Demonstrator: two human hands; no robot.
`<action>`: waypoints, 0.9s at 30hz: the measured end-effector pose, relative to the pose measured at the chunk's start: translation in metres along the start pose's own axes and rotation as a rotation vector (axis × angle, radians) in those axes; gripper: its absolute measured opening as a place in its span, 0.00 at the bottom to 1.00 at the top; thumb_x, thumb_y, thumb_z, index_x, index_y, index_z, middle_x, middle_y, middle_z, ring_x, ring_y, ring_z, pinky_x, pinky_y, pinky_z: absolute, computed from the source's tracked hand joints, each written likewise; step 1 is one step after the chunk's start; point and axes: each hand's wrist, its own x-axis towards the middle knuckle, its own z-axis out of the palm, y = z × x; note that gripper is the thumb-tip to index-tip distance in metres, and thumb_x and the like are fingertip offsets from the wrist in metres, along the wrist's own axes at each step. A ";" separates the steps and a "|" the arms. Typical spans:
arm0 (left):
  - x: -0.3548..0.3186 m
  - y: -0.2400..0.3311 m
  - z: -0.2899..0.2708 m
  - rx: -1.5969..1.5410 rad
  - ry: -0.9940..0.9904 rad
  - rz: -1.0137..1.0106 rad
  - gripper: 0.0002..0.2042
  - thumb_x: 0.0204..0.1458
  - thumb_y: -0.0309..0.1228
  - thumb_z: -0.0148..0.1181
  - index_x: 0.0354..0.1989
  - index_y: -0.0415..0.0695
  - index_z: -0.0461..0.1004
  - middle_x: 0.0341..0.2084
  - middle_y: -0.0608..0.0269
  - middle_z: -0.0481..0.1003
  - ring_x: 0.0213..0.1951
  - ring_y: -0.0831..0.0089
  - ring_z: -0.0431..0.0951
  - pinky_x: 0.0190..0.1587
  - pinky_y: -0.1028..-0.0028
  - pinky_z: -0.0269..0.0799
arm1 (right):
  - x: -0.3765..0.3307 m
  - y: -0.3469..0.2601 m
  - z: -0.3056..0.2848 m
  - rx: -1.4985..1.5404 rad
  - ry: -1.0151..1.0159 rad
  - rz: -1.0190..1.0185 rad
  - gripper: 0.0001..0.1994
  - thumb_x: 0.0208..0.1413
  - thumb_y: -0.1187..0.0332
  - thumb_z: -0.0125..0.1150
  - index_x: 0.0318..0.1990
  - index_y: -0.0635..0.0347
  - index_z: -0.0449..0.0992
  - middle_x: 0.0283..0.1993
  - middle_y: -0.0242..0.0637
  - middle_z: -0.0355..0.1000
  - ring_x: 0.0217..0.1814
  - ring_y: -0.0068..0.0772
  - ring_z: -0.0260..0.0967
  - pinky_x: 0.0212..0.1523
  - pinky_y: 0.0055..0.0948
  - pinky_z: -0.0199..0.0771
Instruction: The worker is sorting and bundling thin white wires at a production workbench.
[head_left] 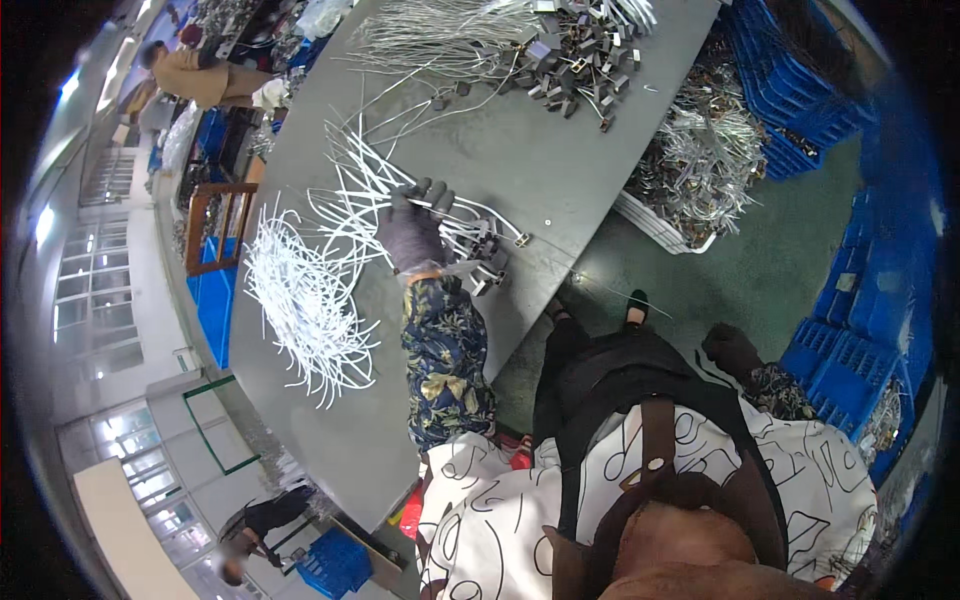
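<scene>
My left hand (413, 232), in a dark grey glove, reaches over the grey table (345, 440). Its fingers curl around a bundle of white cables (362, 180), with small dark connectors (484, 262) lying just right of the hand. One cable runs past the fingers to a small metal-tipped end (522, 240). Down by my right side is my right hand (731, 350), also dark-gloved, with its fingers curled in. A thin pale strand shows beside it; what the fingers hold is hidden.
A loose heap of white cables (305, 300) lies left of my left hand. More cables with grey connectors (575, 65) cover the table's far end. Right of the table are a bin of cables (705, 150) and stacked blue crates (840, 370). Other people work at the left.
</scene>
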 end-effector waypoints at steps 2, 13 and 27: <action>0.007 0.012 0.000 -0.051 0.017 0.009 0.14 0.57 0.31 0.48 0.38 0.28 0.61 0.38 0.36 0.68 0.39 0.42 0.75 0.40 0.50 0.79 | 0.040 0.051 0.004 -0.213 0.032 -0.351 0.08 0.31 0.73 0.60 0.23 0.59 0.70 0.26 0.41 0.67 0.31 0.46 0.67 0.30 0.38 0.68; 0.008 0.023 -0.037 -0.120 0.158 0.043 0.15 0.54 0.28 0.51 0.43 0.32 0.56 0.41 0.33 0.65 0.35 0.41 0.75 0.36 0.46 0.79 | 0.028 0.026 0.013 -0.562 -0.021 -0.560 0.09 0.45 0.70 0.59 0.36 0.58 0.76 0.34 0.47 0.70 0.37 0.49 0.69 0.36 0.45 0.71; -0.022 -0.024 -0.075 -0.071 0.019 -0.143 0.09 0.55 0.29 0.50 0.40 0.36 0.66 0.40 0.49 0.70 0.36 0.56 0.77 0.46 0.58 0.76 | 0.032 -0.008 0.021 -0.776 0.054 -1.187 0.08 0.42 0.68 0.60 0.32 0.55 0.76 0.32 0.42 0.71 0.37 0.49 0.69 0.39 0.45 0.70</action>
